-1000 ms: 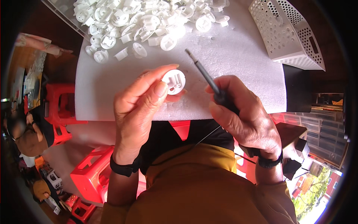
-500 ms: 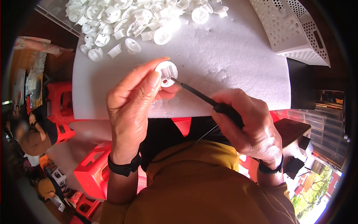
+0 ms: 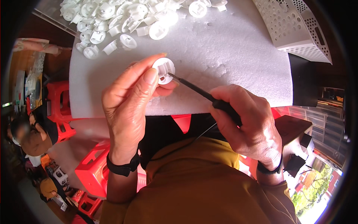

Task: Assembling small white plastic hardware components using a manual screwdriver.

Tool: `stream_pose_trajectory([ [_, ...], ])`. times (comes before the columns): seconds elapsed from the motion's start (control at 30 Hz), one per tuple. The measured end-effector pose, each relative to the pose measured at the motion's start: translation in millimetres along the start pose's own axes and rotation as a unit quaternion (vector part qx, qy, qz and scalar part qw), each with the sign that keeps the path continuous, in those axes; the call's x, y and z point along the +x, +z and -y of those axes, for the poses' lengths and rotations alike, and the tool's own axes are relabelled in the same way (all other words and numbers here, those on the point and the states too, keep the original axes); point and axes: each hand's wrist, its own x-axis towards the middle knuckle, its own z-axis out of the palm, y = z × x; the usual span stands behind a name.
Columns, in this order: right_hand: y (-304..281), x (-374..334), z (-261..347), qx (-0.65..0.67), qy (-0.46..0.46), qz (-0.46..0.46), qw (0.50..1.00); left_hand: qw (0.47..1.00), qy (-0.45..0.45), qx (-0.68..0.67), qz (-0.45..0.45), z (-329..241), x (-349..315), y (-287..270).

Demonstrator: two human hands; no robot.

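Observation:
My left hand (image 3: 128, 93) pinches a round white plastic part (image 3: 170, 66) between thumb and fingers, its ribbed, hollow side showing. A small reddish-brown spot lies in the part's lower hollow. In my right hand (image 3: 248, 123) is a slim black-handled tool (image 3: 197, 91) with a thin metal tip, held like a pen. Its tip meets the inside of the part near the middle rib. Whether the tip presses or only touches, I cannot tell.
Many similar white plastic parts (image 3: 128, 18) lie heaped at the back left of the foam-covered table (image 3: 231, 74). A perforated white basket (image 3: 294, 30) stands at the back right. Red stools (image 3: 91, 168) are at the left. Another person (image 3: 35, 136) sits farther off to the left.
Both hands, with the white part and the tool, have shifted slightly up and left in the picture. The heap has shifted the same way. Both grips look unchanged.

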Motion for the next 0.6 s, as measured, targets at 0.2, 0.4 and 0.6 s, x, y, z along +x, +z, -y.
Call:
stream_pose_trajectory([
  [0.2,2.6,0.1,5.6,-0.027,-0.006,-0.004,1.0,0.999,0.018,-0.024,-0.035,1.3,0.5,3.6],
  [0.4,9.7,-0.3,3.6,-0.062,-0.057,-0.019,0.996,0.999,0.033,0.004,-0.023,2.0,-0.1,2.3],
  [0.6,2.8,6.0,2.9,-0.028,-0.049,0.031,0.998,0.998,0.033,0.051,0.032,1.4,0.8,-8.3],
])
